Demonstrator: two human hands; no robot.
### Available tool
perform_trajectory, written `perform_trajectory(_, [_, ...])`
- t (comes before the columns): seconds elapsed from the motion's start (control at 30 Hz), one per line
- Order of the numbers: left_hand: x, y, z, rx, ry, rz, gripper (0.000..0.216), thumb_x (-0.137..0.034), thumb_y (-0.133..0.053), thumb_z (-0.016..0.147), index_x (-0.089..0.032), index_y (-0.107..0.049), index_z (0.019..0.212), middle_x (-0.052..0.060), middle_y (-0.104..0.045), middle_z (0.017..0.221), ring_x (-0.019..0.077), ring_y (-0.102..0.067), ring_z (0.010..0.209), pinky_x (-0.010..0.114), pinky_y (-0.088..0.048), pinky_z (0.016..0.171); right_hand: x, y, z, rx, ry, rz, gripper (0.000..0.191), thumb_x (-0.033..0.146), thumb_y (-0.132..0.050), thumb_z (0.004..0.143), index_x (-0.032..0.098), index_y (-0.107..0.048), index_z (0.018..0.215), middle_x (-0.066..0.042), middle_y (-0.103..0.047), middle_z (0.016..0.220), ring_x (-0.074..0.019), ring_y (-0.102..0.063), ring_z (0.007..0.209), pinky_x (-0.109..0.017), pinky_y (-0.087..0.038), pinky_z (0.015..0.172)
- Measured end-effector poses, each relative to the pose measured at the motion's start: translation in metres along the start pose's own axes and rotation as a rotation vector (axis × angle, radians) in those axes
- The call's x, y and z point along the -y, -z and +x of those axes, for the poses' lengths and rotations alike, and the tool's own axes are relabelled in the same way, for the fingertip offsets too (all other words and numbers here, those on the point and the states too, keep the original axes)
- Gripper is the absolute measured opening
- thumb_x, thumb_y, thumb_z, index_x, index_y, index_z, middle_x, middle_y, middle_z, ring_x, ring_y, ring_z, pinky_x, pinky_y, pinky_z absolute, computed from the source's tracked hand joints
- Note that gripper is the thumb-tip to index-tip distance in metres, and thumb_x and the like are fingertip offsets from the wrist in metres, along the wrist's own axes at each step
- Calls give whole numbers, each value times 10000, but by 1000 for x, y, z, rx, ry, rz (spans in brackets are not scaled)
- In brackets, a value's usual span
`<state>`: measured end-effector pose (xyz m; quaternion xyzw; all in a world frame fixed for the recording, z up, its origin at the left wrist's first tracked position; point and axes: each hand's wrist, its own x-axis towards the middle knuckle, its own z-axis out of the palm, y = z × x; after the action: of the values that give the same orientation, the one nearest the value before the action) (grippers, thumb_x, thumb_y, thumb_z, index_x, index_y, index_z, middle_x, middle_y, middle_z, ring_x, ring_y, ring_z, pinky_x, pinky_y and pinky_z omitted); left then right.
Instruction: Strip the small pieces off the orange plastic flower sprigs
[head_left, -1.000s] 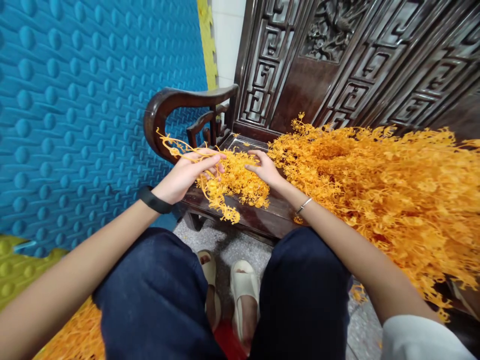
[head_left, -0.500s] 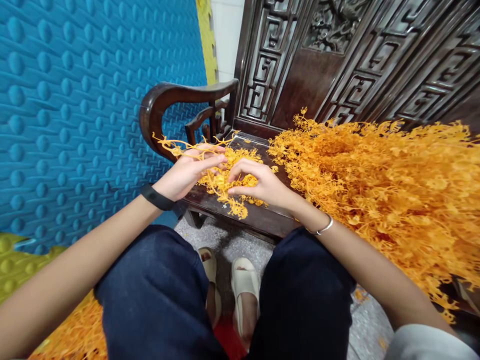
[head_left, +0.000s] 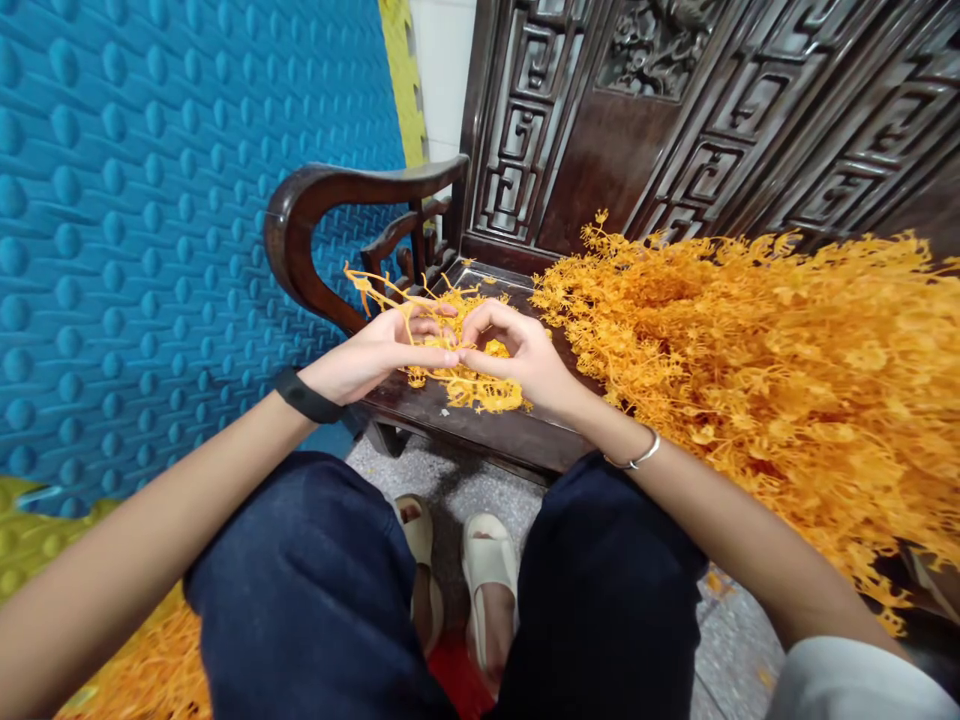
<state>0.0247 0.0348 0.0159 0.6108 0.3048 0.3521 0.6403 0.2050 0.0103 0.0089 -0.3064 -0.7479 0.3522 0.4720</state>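
Note:
My left hand (head_left: 375, 355) is closed on a yellow-orange artificial flower sprig (head_left: 384, 292), whose bare, branching stems stick out to the left past my fingers. My right hand (head_left: 529, 358) meets it fingertip to thumb, with thumb and forefinger curled in a pinch; what sits between those fingertips is hidden. Yellow plastic blossoms (head_left: 487, 392) show below and behind both hands, over the dark wooden seat (head_left: 480, 430). From here I cannot tell which blossoms belong to the held sprig and which lie loose.
A large heap of the same artificial flowers (head_left: 757, 370) fills the seat to the right. The curved wooden armrest (head_left: 300, 195) stands at the left, and a carved backrest (head_left: 607, 165) rises behind. Blue foam matting (head_left: 150, 220) covers the left side. More orange sprigs (head_left: 146, 660) lie at lower left.
My hands have come together, the right thumb now against the left thumb. The sprig's stems have shifted right, and the blossoms hanging below have moved up and right.

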Motion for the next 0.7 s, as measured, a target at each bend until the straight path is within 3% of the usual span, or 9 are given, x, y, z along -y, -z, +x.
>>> perform_trajectory(0.13, [-2, -2, -1, -13, -1, 15, 533, -32, -678, 559, -196, -516, 1039, -16, -620, 854, 91, -594, 668, 219, -477, 626, 0, 0, 2, -24, -94, 104, 179, 262, -631, 726, 191, -468, 714, 12, -532, 760, -111, -521, 746, -283, -440, 734])
perform_trajectory(0.4, [-4, -2, 4, -136, -34, 0, 310, -41, -495, 510, -174, -546, 785, -26, -548, 592, 100, -503, 550, 221, -355, 504, -2, 4, 4, -123, -183, 143, 199, 260, -610, 713, 213, -421, 753, 36, -493, 720, -84, -506, 673, -247, -439, 672])
perform_trajectory(0.5, [-4, -5, 3, -154, -45, -30, 147, -156, -551, 607, -166, -575, 752, -12, -543, 630, 106, -508, 564, 238, -379, 530, 2, 2, 4, -92, -180, 201, 238, 258, -644, 690, 212, -481, 857, 2, -558, 905, -103, -552, 793, -252, -458, 734])
perform_trajectory(0.57, [-3, -7, 2, -145, -47, 11, 180, -244, -634, 643, -166, -599, 802, -9, -573, 705, 104, -525, 599, 240, -404, 569, 4, 0, 3, -80, -161, 223, 263, 245, -651, 699, 208, -529, 929, -20, -585, 1026, -116, -573, 860, -266, -469, 787])
perform_trajectory(0.7, [-1, -13, 2, -74, 26, 263, 272, -267, -743, 607, -158, -646, 836, 2, -625, 761, 126, -563, 690, 263, -432, 670, 5, -2, 2, -117, -166, 219, 212, 191, -653, 710, 195, -605, 917, -20, -636, 1007, -126, -600, 866, -296, -486, 822])
